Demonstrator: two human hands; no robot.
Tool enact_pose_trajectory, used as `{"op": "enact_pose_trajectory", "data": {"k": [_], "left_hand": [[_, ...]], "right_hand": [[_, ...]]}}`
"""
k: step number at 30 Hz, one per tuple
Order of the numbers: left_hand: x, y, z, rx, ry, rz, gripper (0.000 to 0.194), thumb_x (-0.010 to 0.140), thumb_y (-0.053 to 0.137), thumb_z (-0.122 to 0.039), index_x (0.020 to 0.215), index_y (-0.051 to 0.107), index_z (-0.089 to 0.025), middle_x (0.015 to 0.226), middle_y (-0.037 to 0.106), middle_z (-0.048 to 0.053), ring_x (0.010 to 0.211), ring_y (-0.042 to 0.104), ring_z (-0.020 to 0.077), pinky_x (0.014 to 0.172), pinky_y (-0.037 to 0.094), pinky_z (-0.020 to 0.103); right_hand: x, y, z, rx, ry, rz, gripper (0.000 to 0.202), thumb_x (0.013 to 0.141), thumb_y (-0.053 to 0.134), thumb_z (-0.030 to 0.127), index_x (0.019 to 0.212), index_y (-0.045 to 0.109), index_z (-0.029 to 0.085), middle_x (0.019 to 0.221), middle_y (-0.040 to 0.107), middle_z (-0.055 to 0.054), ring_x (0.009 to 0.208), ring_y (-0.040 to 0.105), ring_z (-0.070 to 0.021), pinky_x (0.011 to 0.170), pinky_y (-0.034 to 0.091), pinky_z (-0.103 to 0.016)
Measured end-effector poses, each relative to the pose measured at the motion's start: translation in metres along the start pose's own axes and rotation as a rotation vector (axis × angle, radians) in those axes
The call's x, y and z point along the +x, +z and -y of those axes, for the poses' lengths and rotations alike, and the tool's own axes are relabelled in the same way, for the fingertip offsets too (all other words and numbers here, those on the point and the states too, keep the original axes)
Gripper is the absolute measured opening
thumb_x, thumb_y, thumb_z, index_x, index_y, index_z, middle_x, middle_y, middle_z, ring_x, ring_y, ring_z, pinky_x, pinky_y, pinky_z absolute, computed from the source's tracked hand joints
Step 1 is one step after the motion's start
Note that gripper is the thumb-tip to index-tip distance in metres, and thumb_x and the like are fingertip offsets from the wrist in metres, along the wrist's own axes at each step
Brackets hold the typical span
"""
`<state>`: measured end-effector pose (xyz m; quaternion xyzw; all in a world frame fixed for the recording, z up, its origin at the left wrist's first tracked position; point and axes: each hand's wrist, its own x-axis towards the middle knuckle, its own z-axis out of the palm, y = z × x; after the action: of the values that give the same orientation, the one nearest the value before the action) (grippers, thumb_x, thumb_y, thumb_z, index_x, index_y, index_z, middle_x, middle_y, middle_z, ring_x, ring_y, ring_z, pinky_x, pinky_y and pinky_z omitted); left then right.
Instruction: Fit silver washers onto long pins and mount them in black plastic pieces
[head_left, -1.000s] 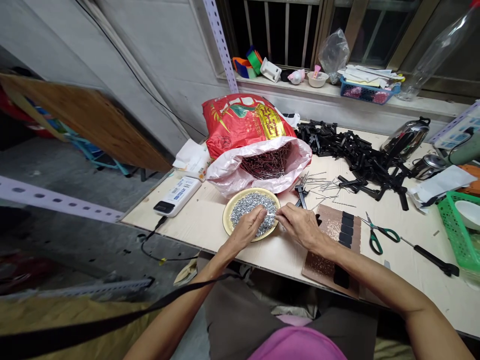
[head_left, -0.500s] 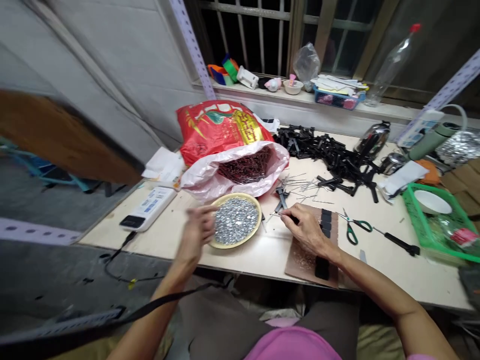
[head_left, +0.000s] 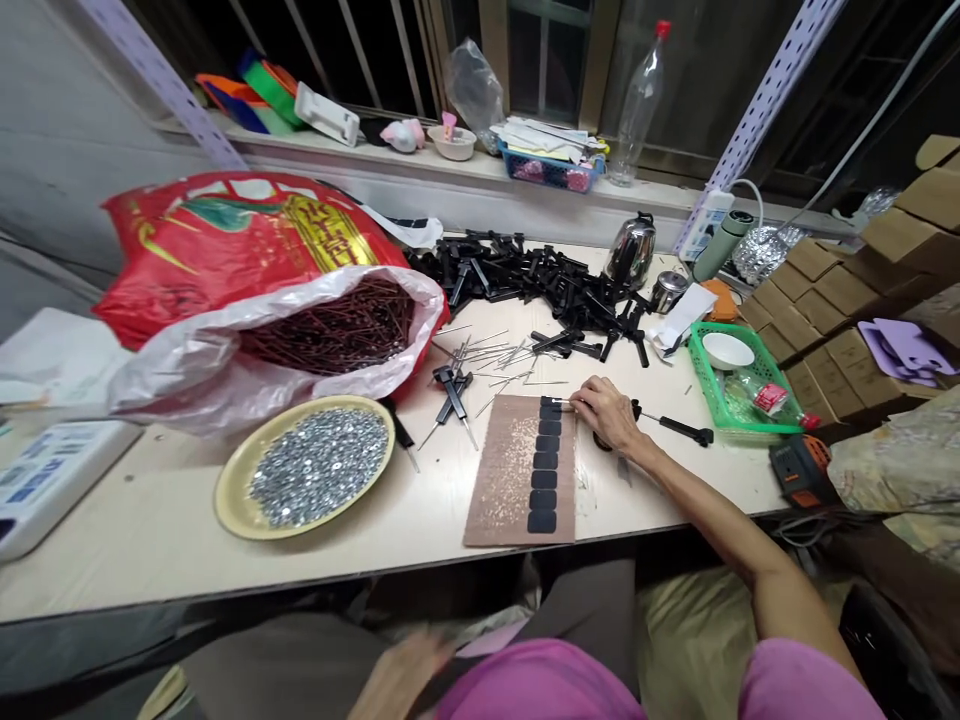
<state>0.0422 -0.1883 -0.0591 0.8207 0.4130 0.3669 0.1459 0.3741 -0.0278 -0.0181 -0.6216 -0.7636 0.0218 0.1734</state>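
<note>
My right hand (head_left: pixel 606 412) is closed, pinching a thin metal rod (head_left: pixel 562 401) between thumb and fingertips. The rod's tip lies over the topmost of several black square pads (head_left: pixel 546 456), lined up in a column on a brown board (head_left: pixel 504 490). Pale specks are scattered over the board. My left hand (head_left: pixel 409 668) is low over my lap, below the table edge, and smeared by motion; its fingers cannot be made out. Left of the board stands a yellow bowl (head_left: pixel 232 495) of small silvery metal pieces (head_left: pixel 322 465).
A red bag (head_left: pixel 225 240) of dark thin rods lies open at the left. Black T-shaped parts (head_left: pixel 525 275) are heaped at the back, with loose metal rods (head_left: pixel 487 355) in front. A screwdriver-like tool (head_left: pixel 679 428) and a green basket (head_left: pixel 705 385) are at the right.
The view has swung to the right. My left hand has left the bowl's rim and dropped to my lap. My right hand has brought the rod over the black pads.
</note>
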Motion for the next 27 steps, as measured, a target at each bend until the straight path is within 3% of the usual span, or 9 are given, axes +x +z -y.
{"op": "enact_pose_trajectory", "data": {"k": [3, 6, 8, 10, 11, 16, 18, 22, 27], "left_hand": [[0.022, 0.02, -0.008, 0.119, 0.163, 0.078, 0.055, 0.094, 0.035, -0.019, 0.148, 0.027, -0.022, 0.126, 0.064, 0.009, 0.126, 0.051, 0.0248, 0.099, 0.047, 0.037], [0.05, 0.048, 0.001, 0.3, 0.158, 0.087, 0.06, 0.095, 0.038, -0.021, 0.15, 0.017, -0.017, 0.139, 0.053, 0.012, 0.14, 0.029, 0.0256, 0.108, 0.037, 0.039], [0.058, 0.064, 0.009, 0.364, 0.149, 0.087, 0.061, 0.095, 0.037, -0.021, 0.15, 0.013, -0.014, 0.141, 0.049, 0.015, 0.141, 0.025, 0.026, 0.109, 0.035, 0.041], [0.058, 0.074, 0.015, 0.395, 0.14, 0.089, 0.06, 0.095, 0.035, -0.02, 0.15, 0.011, -0.012, 0.142, 0.047, 0.017, 0.141, 0.026, 0.0265, 0.109, 0.035, 0.042], [0.057, 0.076, 0.017, 0.404, 0.134, 0.089, 0.06, 0.096, 0.035, -0.02, 0.15, 0.011, -0.012, 0.143, 0.046, 0.018, 0.141, 0.026, 0.0268, 0.109, 0.035, 0.043], [0.051, 0.078, 0.017, 0.422, 0.128, 0.08, 0.06, 0.096, 0.034, -0.022, 0.15, 0.012, -0.011, 0.144, 0.043, 0.019, 0.142, 0.023, 0.0272, 0.109, 0.035, 0.044], [0.052, 0.078, 0.016, 0.419, 0.129, 0.077, 0.06, 0.096, 0.035, -0.022, 0.15, 0.013, -0.011, 0.144, 0.043, 0.019, 0.142, 0.023, 0.0268, 0.11, 0.034, 0.043], [0.054, 0.077, 0.015, 0.426, 0.123, 0.081, 0.06, 0.095, 0.036, -0.021, 0.15, 0.013, -0.01, 0.144, 0.043, 0.019, 0.141, 0.023, 0.0266, 0.111, 0.033, 0.042], [0.055, 0.074, 0.014, 0.449, 0.136, 0.106, 0.061, 0.096, 0.036, -0.021, 0.15, 0.01, -0.01, 0.145, 0.041, 0.019, 0.141, 0.022, 0.0269, 0.108, 0.036, 0.043]], "right_hand": [[0.009, 0.007, -0.001, -0.029, -0.027, 0.007, 0.018, 0.093, 0.05, 0.023, 0.085, 0.065, 0.019, 0.089, 0.06, -0.006, 0.086, 0.05, -0.017, 0.054, 0.035, -0.023], [-0.017, 0.016, 0.014, -0.044, -0.145, -0.011, 0.027, 0.095, 0.042, 0.016, 0.077, 0.062, 0.017, 0.077, 0.057, -0.004, 0.074, 0.047, -0.015, 0.051, 0.034, -0.024], [-0.046, 0.021, 0.03, -0.013, -0.348, -0.04, 0.036, 0.096, 0.034, 0.009, 0.071, 0.059, 0.017, 0.065, 0.052, -0.001, 0.064, 0.044, -0.0128, 0.05, 0.033, -0.024], [-0.064, 0.021, 0.04, 0.062, -0.69, -0.033, 0.032, 0.096, 0.039, 0.014, 0.072, 0.059, 0.019, 0.065, 0.052, 0.001, 0.064, 0.045, -0.0121, 0.049, 0.033, -0.024], [-0.064, 0.02, 0.04, 0.085, -0.726, -0.062, 0.029, 0.096, 0.041, 0.017, 0.075, 0.06, 0.019, 0.066, 0.053, 0.001, 0.065, 0.045, -0.0121, 0.05, 0.034, -0.024], [-0.018, 0.021, 0.011, 0.022, -0.245, -0.164, 0.028, 0.096, 0.042, 0.02, 0.078, 0.062, 0.016, 0.074, 0.059, -0.004, 0.069, 0.048, -0.0139, 0.048, 0.039, -0.023], [-0.021, 0.03, 0.011, 0.019, -0.288, -0.143, 0.033, 0.096, 0.039, 0.014, 0.071, 0.061, 0.016, 0.065, 0.055, -0.002, 0.063, 0.046, -0.013, 0.044, 0.036, -0.022], [-0.066, 0.043, 0.028, 0.097, -0.519, -0.064, 0.036, 0.096, 0.038, 0.013, 0.071, 0.062, 0.019, 0.062, 0.053, 0.001, 0.059, 0.045, -0.0107, 0.046, 0.036, -0.02], [-0.048, 0.03, 0.012, 0.064, -0.269, -0.109, 0.029, 0.097, 0.044, 0.027, 0.083, 0.066, 0.014, 0.077, 0.061, -0.005, 0.074, 0.05, -0.0148, 0.056, 0.042, -0.024]]}}
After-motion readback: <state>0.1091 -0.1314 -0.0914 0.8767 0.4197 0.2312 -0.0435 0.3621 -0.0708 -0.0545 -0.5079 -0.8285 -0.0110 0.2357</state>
